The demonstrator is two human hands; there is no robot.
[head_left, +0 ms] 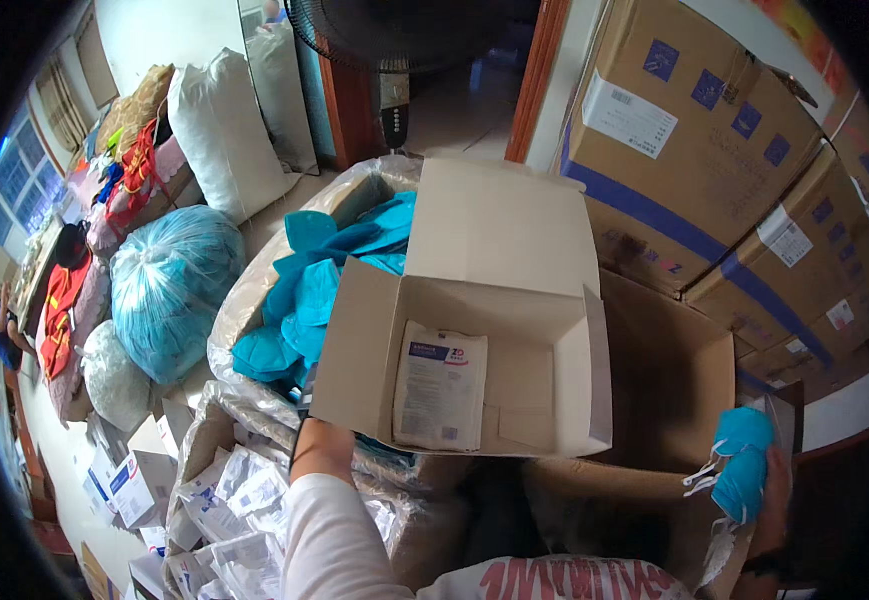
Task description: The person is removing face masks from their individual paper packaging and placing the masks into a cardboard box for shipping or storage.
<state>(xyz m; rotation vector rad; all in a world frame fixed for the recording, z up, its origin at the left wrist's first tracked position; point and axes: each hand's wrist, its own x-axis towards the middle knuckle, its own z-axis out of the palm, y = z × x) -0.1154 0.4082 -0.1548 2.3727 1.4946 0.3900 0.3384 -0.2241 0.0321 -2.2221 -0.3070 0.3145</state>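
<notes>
One open, pale cardboard box (526, 385) holds a flat white printed packet (441, 388), with the left hand (322, 447) by its near-left corner, fingers too hidden to tell their grip. The right hand (777, 495) is closed on teal cup-shaped masks with white straps (740, 482), beside an open brown carton (669, 345).

Left of the right hand's fingers (778, 485), a pale packet (439, 395) inside the open box (359, 345) bears a dark-blue panel, a red mark and fine print too small to read. Beyond the fingers, brown cartons (694, 180) carry blue square symbols and printed white labels (630, 118) — one barcoded; nearer, leftward of the fingers, large red letters cross the person's shirt (564, 584).
</notes>
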